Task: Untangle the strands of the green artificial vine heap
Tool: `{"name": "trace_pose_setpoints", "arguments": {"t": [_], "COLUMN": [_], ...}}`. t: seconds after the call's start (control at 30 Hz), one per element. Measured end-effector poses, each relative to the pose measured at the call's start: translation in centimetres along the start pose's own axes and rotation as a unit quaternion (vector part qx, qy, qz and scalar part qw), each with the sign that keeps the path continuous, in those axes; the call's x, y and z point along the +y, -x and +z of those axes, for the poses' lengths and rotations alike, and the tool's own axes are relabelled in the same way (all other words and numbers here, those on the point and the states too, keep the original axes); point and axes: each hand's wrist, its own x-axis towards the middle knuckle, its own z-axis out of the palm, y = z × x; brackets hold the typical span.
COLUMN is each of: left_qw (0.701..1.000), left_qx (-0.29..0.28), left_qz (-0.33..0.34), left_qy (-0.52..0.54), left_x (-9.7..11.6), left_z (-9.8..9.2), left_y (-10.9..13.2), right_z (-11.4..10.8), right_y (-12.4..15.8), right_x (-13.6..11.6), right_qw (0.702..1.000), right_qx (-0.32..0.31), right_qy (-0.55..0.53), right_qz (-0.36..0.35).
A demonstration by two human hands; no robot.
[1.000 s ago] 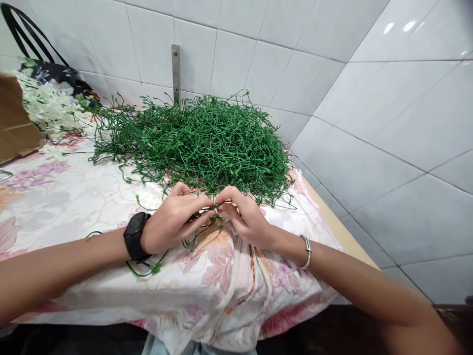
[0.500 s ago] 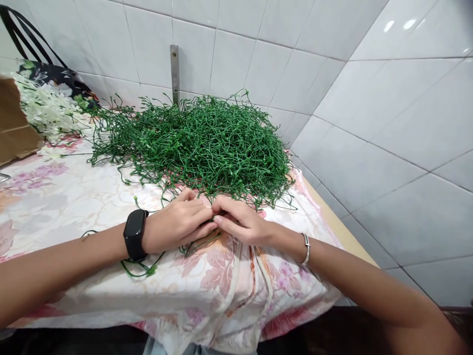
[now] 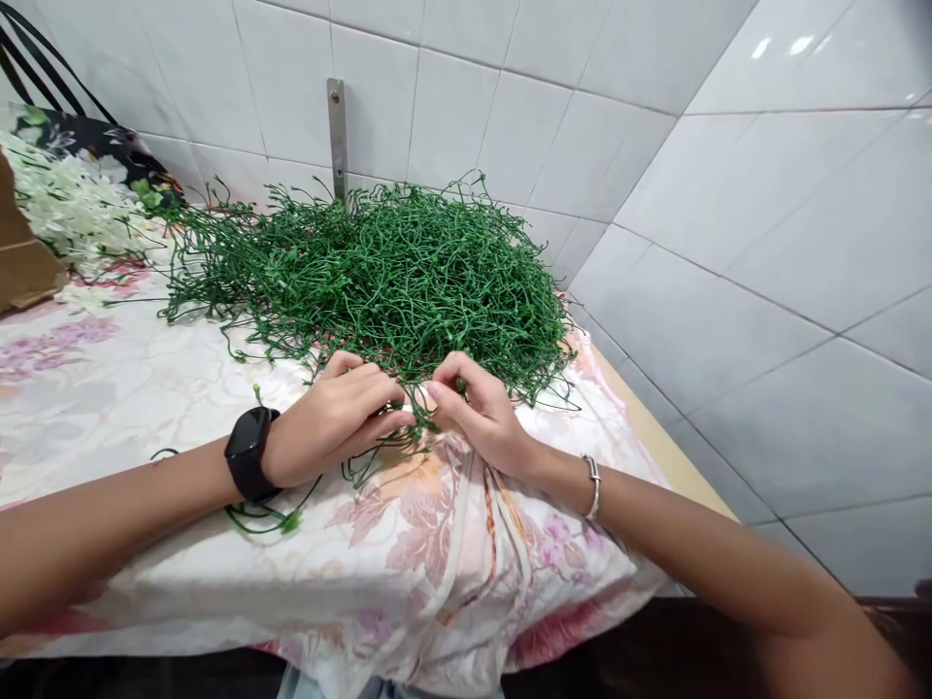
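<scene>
Thin green wiry stems with budded tips (image 3: 291, 522), one lying on the white, pink-flowered tablecloth (image 3: 182, 573) just before the left wrist. More at the left hand (image 3: 335, 417), fingers curled round the strands, probably to steady them for the right hand (image 3: 487, 417); thumb and forefinger there nearly meeting, too small to tell whether gripping anything. Just beyond, a big tangled green heap (image 3: 422, 282), presumably kept close for easy reach. At far left, brown cardboard (image 3: 21, 257), perhaps a box, contents hidden; beside it, white blossoms (image 3: 73, 209); behind, a black floral bag (image 3: 135, 160), inside unseen.
</scene>
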Motion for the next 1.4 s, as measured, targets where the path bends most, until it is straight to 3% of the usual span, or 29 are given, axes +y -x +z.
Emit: {"name": "trace_pose_setpoints", "arguments": {"t": [0.13, 0.3, 0.4, 0.5, 0.67, 0.77, 0.97, 1.03, 1.17, 1.4], "left_qw": [0.994, 0.987, 0.983, 0.982, 0.986, 0.991, 0.984, 0.984, 0.992, 0.997], "left_qx": [0.068, 0.072, 0.042, 0.014, 0.029, 0.058, 0.180, 0.174, 0.125, 0.070], "left_qz": [-0.081, -0.123, -0.111, -0.087, -0.058, -0.022, 0.008, 0.006, 0.005, 0.016], "left_qy": [0.012, 0.076, 0.138, 0.165, 0.153, 0.117, -0.004, -0.026, -0.030, -0.031], "left_x": [-0.03, -0.02, 0.02, 0.21, 0.61, 0.72, 0.75, 0.61, 0.16, 0.09], "left_z": [-0.24, -0.51, -0.48, -0.44, -0.35, -0.26, -0.69, -0.80, -0.60, -0.56], "left_y": [-0.14, -0.34, -0.36, -0.28, -0.15, -0.21, -0.43, -0.45, -0.47, -0.58], "right_z": [-0.14, -0.15, 0.02, 0.11, 0.04, 0.00, -0.03, 0.02, 0.20, 0.34], "right_y": [-0.23, -0.32, -0.24, -0.24, -0.32, -0.30, 0.01, 0.12, 0.16, -0.20], "right_x": [-0.01, -0.01, -0.14, -0.16, -0.08, -0.17, -0.62, -0.71, -0.63, -0.04], "right_qw": [0.990, 0.978, 0.961, 0.956, 0.957, 0.956, 0.959, 0.954, 0.950, 0.952], "right_qx": [0.085, 0.021, -0.025, -0.057, -0.047, -0.027, 0.070, 0.090, 0.062, 0.066], "right_qy": [0.098, 0.153, 0.190, 0.210, 0.192, 0.175, 0.160, 0.173, 0.198, 0.207], "right_qz": [-0.046, -0.139, -0.197, -0.198, -0.214, -0.234, -0.224, -0.227, -0.234, -0.216]}}
